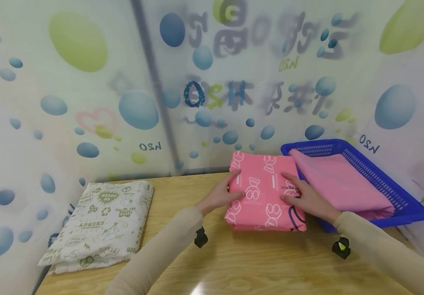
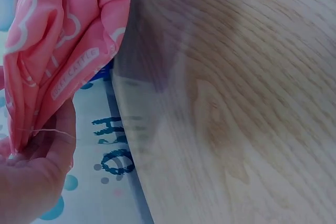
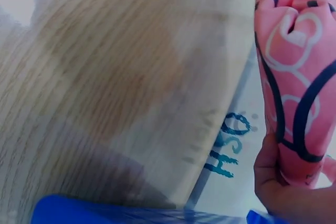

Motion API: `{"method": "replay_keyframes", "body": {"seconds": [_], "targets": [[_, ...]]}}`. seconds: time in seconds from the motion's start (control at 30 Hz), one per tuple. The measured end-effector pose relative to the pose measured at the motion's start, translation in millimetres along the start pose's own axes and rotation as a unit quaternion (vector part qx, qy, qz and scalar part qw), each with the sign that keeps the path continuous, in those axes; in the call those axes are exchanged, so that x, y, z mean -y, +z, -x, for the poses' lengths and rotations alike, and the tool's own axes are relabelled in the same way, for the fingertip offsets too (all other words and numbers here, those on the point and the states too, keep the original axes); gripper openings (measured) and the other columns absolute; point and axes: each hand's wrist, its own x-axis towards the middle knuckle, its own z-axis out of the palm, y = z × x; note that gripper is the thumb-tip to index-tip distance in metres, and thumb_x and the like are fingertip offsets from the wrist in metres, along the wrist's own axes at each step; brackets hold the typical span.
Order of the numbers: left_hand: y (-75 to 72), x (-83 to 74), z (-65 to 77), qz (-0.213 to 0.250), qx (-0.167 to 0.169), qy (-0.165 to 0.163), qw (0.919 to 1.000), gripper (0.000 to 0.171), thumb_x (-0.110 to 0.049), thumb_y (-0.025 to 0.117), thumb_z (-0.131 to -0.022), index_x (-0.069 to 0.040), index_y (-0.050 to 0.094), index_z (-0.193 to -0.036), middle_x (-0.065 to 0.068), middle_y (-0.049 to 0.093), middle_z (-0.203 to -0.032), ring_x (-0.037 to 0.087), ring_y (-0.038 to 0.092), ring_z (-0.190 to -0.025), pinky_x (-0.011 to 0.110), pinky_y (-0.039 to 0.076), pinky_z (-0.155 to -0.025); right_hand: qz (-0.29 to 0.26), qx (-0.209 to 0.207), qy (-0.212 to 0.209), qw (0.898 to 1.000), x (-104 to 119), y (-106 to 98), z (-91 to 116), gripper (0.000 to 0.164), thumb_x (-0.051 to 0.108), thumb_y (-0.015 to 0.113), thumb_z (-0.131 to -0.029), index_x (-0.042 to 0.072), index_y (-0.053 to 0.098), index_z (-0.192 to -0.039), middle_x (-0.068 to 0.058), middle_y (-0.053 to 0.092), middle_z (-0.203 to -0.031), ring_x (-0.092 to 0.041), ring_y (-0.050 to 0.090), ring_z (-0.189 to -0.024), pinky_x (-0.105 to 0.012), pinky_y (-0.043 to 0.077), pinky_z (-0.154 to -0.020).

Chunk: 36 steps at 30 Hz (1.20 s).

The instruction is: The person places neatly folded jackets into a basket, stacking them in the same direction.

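A folded pink cloth with white cartoon outlines and some dark curved lines is held up off the wooden table between both hands. My left hand grips its left edge, with the thumb on the top face; in the left wrist view, thumb and fingers pinch the layered folds. At the opposite edge, my right hand grips the cloth; the right wrist view shows its layers bunched in that hand. Beside the right hand stands a blue plastic basket holding another folded pink cloth in a plainer, lighter shade.
A folded white cloth with green print lies on the left part of the wooden table. Printed curtains with blue and green dots enclose the table behind and at both sides.
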Motion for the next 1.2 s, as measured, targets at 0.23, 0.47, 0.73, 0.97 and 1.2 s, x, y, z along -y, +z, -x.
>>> {"method": "replay_keyframes", "body": {"seconds": [0.23,0.47,0.73,0.97,1.2], "targets": [[-0.2,-8.5,-3.8,0.020,-0.006,0.010,0.9997,0.079,-0.027,0.071,-0.088,-0.032,0.026,-0.153,0.010,0.046,-0.137,0.023,0.055,-0.112,0.037,0.049,-0.091,-0.025,-0.002,0.037,0.999,2,-14,1,0.078,0.033,0.068,-0.090,0.013,0.028,-0.153,-0.029,0.037,-0.143,-0.044,0.045,-0.121,-0.061,0.036,-0.097],[3.1,-19.2,-8.3,0.058,-0.002,0.026,0.9980,0.077,-0.025,0.071,-0.089,-0.028,0.028,-0.152,0.011,0.048,-0.131,0.023,0.058,-0.105,0.034,0.052,-0.086,-0.103,0.006,0.059,0.993,1,-30,4,0.077,0.031,0.067,-0.092,0.019,0.024,-0.155,-0.021,0.025,-0.153,-0.041,0.040,-0.127,-0.052,0.037,-0.099],[10.6,-28.2,-13.9,0.122,-0.006,0.035,0.9918,0.075,-0.019,0.071,-0.088,-0.027,0.031,-0.151,0.012,0.050,-0.128,0.024,0.059,-0.104,0.035,0.053,-0.083,-0.204,0.006,0.079,0.976,-4,-43,5,0.075,0.020,0.063,-0.095,0.016,0.019,-0.156,-0.028,0.026,-0.147,-0.042,0.055,-0.110,-0.036,0.056,-0.072],[18.6,-42.1,-20.6,0.193,-0.010,0.036,0.9805,0.074,-0.009,0.070,-0.088,-0.029,0.033,-0.149,0.013,0.050,-0.127,0.025,0.060,-0.103,0.036,0.054,-0.081,-0.196,-0.014,0.090,0.976,-9,-57,8,0.075,0.027,0.062,-0.096,0.021,0.018,-0.156,-0.025,0.028,-0.143,-0.036,0.052,-0.109,-0.037,0.057,-0.073],[28.1,-54.3,-25.4,0.269,0.010,0.043,0.9620,0.073,-0.001,0.066,-0.089,-0.029,0.033,-0.148,0.010,0.048,-0.133,0.025,0.060,-0.106,0.038,0.053,-0.084,-0.143,-0.046,0.077,0.986,-17,-74,12,0.071,0.028,0.059,-0.097,0.016,0.020,-0.155,-0.023,0.030,-0.145,-0.012,0.052,-0.104,-0.025,0.053,-0.074]]}}
